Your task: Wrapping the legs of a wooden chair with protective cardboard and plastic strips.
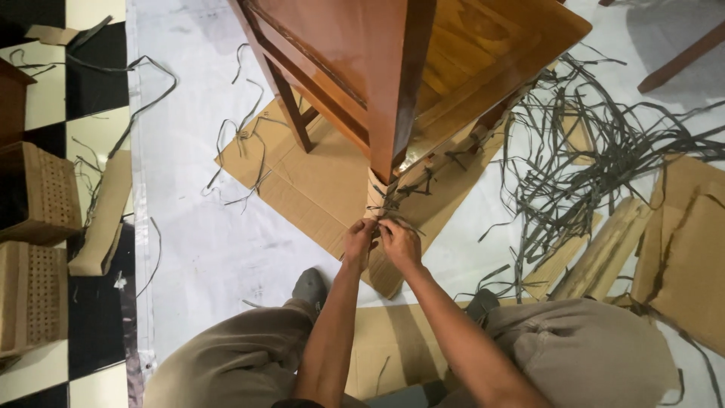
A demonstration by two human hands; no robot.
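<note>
Brown cardboard wrap (375,198) on the shiny wooden leg (393,113) — left hand (358,240) and right hand (399,243) pinch its thin grey strap (393,221); better pull gently, fingers close together.

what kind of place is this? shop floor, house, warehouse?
Probably an indoor furniture unpacking spot, maybe a shop or home. Checkered tile floor, a plastic sheet with flattened cardboard, a heap of cut straps, and both hands, left hand and right hand, at a wrapped chair leg.

Bare floor sheet (196,227) open at left, strap tangle (596,166) crowding right, wooden furniture (377,68) blocking ahead
</note>
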